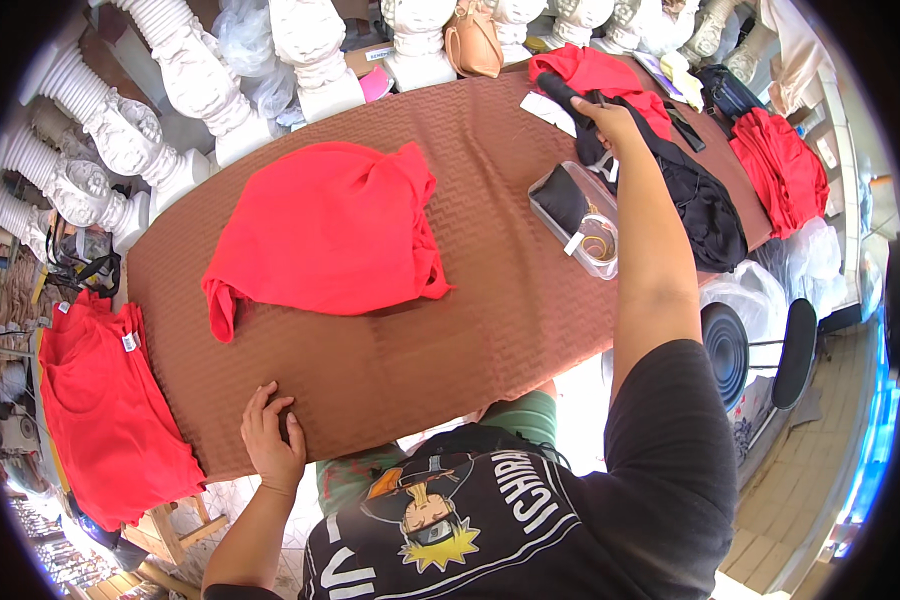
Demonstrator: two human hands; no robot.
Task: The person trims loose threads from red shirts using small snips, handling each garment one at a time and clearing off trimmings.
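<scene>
A rumpled red garment [325,230] lies spread on the brown-covered table [450,355], left of its middle. My left hand [273,440] rests on the near table edge below it, fingers loosely stretched out and holding nothing. At the far right, my right arm reaches out, and my right hand [607,122] is closed on a dark, tube-like thing [560,92], whose exact kind I cannot make out. Black cloth [705,205] and a red cloth [610,75] lie around that hand. Nearer to me stands a clear plastic box [575,225] holding a black pouch-like item and small things.
Red shirts [110,410] with white tags hang over the left side. Another red cloth pile [780,170] sits at the right end, near a dark phone [685,128]. White balusters [315,60] line the back, with a tan bag [474,42]. A black round seat [723,350] stands right.
</scene>
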